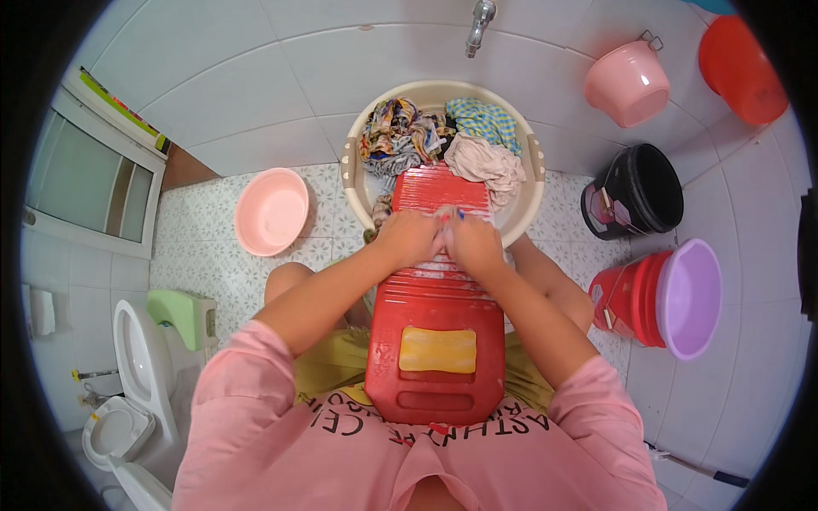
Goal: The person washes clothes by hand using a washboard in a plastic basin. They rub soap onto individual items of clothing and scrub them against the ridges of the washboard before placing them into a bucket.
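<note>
A red plastic washboard leans from my lap into a cream basin. My left hand and my right hand meet over its soapy ridges, fingers curled together around a small whitish item, perhaps wet cloth, mostly hidden between them. A yellow bar of soap lies in the board's near recess. Beyond the hands, the basin holds a patterned multicoloured cloth, a blue-green checked cloth and a pale pink cloth, which touches the board's far right edge.
A pink basin stands on the floor at left, near a green stool and a toilet. At right are a black bucket and a red bucket with a purple basin. A tap juts from the wall.
</note>
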`<action>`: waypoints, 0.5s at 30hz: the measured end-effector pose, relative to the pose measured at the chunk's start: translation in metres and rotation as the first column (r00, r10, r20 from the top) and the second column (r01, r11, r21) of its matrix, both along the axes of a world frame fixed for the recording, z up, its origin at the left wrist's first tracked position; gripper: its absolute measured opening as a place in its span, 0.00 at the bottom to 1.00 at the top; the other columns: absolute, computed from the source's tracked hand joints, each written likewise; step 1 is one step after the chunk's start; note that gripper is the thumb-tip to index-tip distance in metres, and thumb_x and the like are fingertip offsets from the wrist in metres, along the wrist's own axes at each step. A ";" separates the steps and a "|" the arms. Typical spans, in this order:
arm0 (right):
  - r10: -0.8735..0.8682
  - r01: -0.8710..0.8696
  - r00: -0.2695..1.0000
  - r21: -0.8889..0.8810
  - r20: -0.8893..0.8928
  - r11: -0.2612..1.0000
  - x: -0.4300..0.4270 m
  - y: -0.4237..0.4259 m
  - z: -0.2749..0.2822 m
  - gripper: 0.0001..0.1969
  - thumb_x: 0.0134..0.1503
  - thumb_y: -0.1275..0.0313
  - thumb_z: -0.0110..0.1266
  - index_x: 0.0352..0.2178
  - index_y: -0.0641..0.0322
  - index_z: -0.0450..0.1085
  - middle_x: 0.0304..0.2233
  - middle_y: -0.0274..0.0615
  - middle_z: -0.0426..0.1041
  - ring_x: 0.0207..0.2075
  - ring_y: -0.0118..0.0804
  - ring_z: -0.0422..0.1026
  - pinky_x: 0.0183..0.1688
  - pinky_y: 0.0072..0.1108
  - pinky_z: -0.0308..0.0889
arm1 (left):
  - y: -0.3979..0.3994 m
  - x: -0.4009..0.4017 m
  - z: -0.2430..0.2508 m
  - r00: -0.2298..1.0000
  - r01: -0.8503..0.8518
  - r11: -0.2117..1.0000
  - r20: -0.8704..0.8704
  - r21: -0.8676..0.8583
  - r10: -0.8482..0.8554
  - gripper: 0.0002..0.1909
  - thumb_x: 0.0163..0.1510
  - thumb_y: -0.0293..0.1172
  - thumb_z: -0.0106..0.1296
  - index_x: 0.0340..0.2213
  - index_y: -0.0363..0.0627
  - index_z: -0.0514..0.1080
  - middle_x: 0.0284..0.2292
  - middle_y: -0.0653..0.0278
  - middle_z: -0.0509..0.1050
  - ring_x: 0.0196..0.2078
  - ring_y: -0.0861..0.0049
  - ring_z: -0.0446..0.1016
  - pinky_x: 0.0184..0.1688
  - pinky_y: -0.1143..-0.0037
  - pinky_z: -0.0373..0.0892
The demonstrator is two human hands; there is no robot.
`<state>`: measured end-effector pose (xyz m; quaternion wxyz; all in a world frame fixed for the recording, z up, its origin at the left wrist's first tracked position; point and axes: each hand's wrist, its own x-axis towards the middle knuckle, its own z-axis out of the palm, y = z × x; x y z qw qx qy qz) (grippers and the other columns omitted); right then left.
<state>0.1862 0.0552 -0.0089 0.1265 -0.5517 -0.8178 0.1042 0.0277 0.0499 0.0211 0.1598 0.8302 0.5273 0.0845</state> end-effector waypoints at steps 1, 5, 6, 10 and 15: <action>-0.001 0.001 1.000 -0.002 0.001 1.000 0.007 -0.020 0.013 0.10 0.51 0.65 0.48 0.29 0.59 0.71 0.27 0.50 0.73 0.27 0.52 0.74 0.29 0.38 0.70 | -0.015 -0.004 0.009 1.000 0.001 1.000 0.001 -0.002 -0.001 0.12 0.49 0.39 0.47 0.24 0.45 0.74 0.22 0.51 0.74 0.26 0.54 0.74 0.32 0.58 0.70; 0.084 -0.086 0.995 -0.017 -0.059 0.996 0.014 -0.048 0.029 0.08 0.48 0.69 0.50 0.27 0.62 0.70 0.25 0.50 0.72 0.25 0.49 0.74 0.28 0.37 0.70 | -0.037 0.001 0.011 0.993 0.085 0.996 0.084 -0.040 -0.081 0.09 0.47 0.36 0.48 0.21 0.45 0.73 0.20 0.52 0.73 0.24 0.55 0.74 0.30 0.59 0.69; 0.038 -0.037 0.997 0.016 -0.073 0.999 0.009 -0.046 0.027 0.08 0.48 0.69 0.50 0.27 0.63 0.70 0.24 0.50 0.72 0.24 0.49 0.74 0.28 0.36 0.70 | -0.035 0.004 0.008 0.995 0.037 0.999 0.094 -0.005 -0.037 0.09 0.46 0.36 0.48 0.20 0.44 0.72 0.20 0.52 0.73 0.24 0.55 0.74 0.29 0.60 0.69; -0.043 0.050 0.996 0.095 -0.078 0.994 -0.002 0.006 0.003 0.07 0.48 0.70 0.50 0.25 0.63 0.70 0.24 0.49 0.73 0.24 0.49 0.75 0.28 0.35 0.70 | 0.000 0.019 -0.018 0.985 -0.166 0.983 0.057 0.075 0.162 0.12 0.48 0.38 0.48 0.20 0.43 0.72 0.22 0.51 0.74 0.25 0.55 0.74 0.29 0.60 0.70; -0.150 0.150 0.987 -0.015 0.050 0.988 -0.009 0.058 -0.014 0.08 0.50 0.69 0.48 0.29 0.61 0.69 0.28 0.52 0.74 0.29 0.52 0.75 0.31 0.37 0.70 | 0.038 0.025 -0.032 0.960 -0.279 0.954 0.060 0.106 0.274 0.14 0.50 0.40 0.46 0.21 0.42 0.73 0.23 0.49 0.75 0.25 0.55 0.75 0.31 0.60 0.70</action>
